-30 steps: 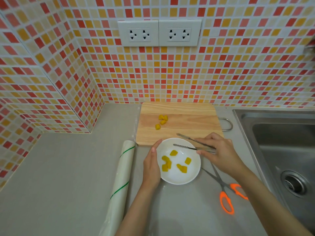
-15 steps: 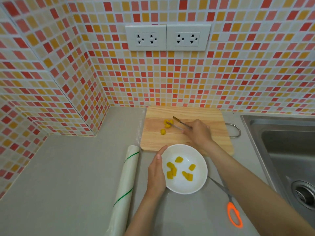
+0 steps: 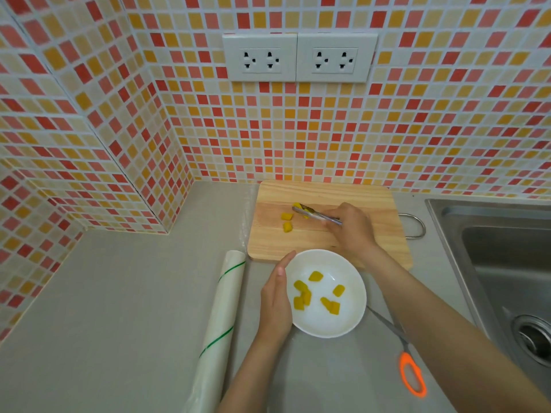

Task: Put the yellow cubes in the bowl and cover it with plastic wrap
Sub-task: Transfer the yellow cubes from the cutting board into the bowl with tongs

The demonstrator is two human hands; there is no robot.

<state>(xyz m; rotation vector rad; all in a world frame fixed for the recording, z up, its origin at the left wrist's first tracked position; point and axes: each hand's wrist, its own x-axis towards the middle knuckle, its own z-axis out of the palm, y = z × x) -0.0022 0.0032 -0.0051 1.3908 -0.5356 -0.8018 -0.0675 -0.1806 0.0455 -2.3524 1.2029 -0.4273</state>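
Note:
A white bowl stands on the counter in front of a wooden cutting board and holds several yellow cubes. My left hand rests flat against the bowl's left rim. My right hand is over the board, holding metal tongs. The tong tips are closed on a yellow cube near the board's middle. Two more yellow cubes lie loose on the board, left of the tongs. A roll of plastic wrap lies on the counter left of the bowl.
Scissors with orange handles lie on the counter right of the bowl, partly under my right forearm. A steel sink is at the right. Tiled walls with two sockets close the back and left.
My right hand moved the tongs from above the bowl out to the board, and their tips have closed on a cube. My left hand has stayed at the bowl.

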